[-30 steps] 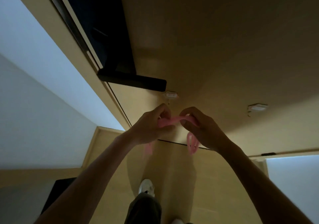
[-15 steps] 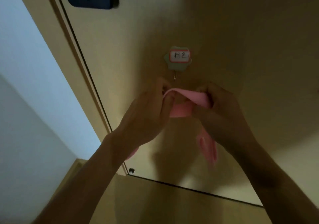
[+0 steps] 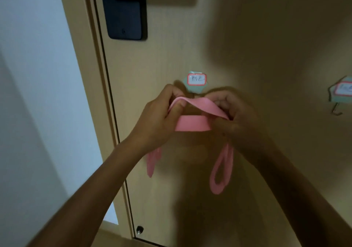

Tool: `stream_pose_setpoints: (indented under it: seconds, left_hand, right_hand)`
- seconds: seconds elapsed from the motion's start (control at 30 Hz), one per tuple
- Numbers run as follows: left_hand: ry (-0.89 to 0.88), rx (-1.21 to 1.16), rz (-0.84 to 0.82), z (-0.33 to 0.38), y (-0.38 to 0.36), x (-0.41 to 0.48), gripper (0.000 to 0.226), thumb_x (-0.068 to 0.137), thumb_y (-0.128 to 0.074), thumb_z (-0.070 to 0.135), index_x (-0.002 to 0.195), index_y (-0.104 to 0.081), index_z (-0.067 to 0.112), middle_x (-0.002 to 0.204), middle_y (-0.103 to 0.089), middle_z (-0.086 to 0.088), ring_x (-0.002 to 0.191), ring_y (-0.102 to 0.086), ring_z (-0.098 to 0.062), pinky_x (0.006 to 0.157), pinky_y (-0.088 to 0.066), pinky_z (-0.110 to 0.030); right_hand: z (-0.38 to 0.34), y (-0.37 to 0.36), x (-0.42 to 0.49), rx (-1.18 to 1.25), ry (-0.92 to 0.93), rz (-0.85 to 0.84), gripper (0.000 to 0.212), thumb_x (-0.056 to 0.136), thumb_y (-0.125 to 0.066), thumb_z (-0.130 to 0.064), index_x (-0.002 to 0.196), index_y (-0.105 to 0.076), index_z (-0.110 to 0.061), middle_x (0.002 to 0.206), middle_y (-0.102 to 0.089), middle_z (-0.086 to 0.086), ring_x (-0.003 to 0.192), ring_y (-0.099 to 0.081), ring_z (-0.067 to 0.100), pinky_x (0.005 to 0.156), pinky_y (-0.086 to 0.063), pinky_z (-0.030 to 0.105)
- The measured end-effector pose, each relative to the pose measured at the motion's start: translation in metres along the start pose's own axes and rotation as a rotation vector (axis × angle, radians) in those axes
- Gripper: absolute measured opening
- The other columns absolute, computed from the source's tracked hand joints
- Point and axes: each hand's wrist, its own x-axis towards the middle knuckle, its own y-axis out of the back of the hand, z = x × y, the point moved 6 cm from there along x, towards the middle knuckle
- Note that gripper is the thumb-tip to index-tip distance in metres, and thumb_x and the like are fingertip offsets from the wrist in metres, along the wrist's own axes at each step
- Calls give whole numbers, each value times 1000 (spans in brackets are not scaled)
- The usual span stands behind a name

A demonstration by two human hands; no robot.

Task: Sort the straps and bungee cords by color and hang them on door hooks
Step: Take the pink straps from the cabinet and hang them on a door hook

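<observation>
A flat pink strap (image 3: 193,124) is stretched between my two hands in front of a tan door (image 3: 247,37). My left hand (image 3: 158,117) pinches its left part and my right hand (image 3: 236,117) pinches its right part. Loose pink loops hang below each hand. Just above the strap sits a stick-on hook (image 3: 196,83) with a red-bordered label; its metal prong is hidden behind my fingers. A second labelled hook (image 3: 341,94) is at the right edge, its bare metal prong showing and nothing hanging on it.
A black lock plate with a handle (image 3: 124,16) is mounted on the door above the hooks. The door frame (image 3: 106,113) runs down on the left, next to a white wall (image 3: 38,94). A small door stop (image 3: 139,229) sits near the floor.
The view has tilted up from the floor toward the door. Both hands have risen with the pink strap and now hold it right below the labelled hook. The second hook has come into view.
</observation>
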Motion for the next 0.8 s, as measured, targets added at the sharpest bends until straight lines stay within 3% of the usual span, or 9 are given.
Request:
stream_pose_setpoints:
  seconds: [0.07,0.1,0.17,0.23,0.37,0.43,0.53,0.67,0.8]
  left_hand:
    - [49,-99,-55,-3,-1,-1,20,89,-43,35,98,-53,20,83,-57,17,77,-53,6,63,-39,-10]
    - [70,-170,-83,-3,-2,-2,18,87,-46,33,97,-55,20,84,-57,16,79,-53,4,67,-40,-13]
    - [90,-336,-129,-1,-3,-5,18,82,-51,26,95,-58,16,86,-58,13,82,-53,0,71,-40,-14]
    - [98,-403,-152,2,-5,-6,25,78,-52,26,97,-61,12,90,-60,6,85,-54,-2,73,-40,-13]
    - [88,-241,-114,-2,-11,2,26,82,-46,26,99,-63,16,99,-64,3,96,-58,-9,83,-42,-23]
    - [109,-284,-111,-4,-13,4,26,81,-47,32,96,-63,19,97,-63,6,95,-58,-9,81,-42,-22]
    - [121,-319,-44,-6,-12,7,34,86,-43,42,96,-61,15,98,-63,4,97,-58,-11,84,-41,-24]
    - [9,-20,74,-4,-9,16,23,89,-49,27,107,-52,14,113,-59,5,101,-54,-7,78,-39,-5]
    - [-63,160,173,-5,-6,22,22,87,-49,28,106,-45,17,111,-54,3,93,-53,-10,67,-43,-13]
  right_hand:
    - [1,-1,-2,120,-30,-40,43,64,-55,2,101,-60,-20,104,-65,1,92,-62,6,76,-50,20]
    - [3,-1,-4,194,-47,-55,46,62,-56,3,101,-60,-21,102,-66,2,86,-63,3,70,-49,16]
    - [5,-4,-8,326,-93,-88,47,58,-56,5,100,-61,-16,87,-67,0,66,-61,-4,56,-43,7]
    - [11,-8,-10,338,-144,-109,45,56,-54,4,96,-64,-15,76,-68,-8,60,-58,-4,49,-40,7]
    - [14,-1,-7,370,-216,-43,30,63,-58,-7,89,-70,-15,85,-67,4,73,-59,13,58,-46,20]
    - [10,4,-3,383,-205,53,15,76,-60,-10,87,-70,-7,84,-65,9,72,-60,11,61,-48,18]
    - [4,7,4,131,-67,127,15,84,-54,-9,92,-66,-7,84,-63,-2,65,-57,-2,60,-44,11]
    - [1,12,10,-332,99,284,17,79,-56,-16,93,-62,-10,90,-63,2,81,-58,14,73,-44,22]
    - [-9,9,21,-569,170,366,13,80,-55,-17,91,-56,-10,85,-60,4,75,-55,24,65,-42,32]
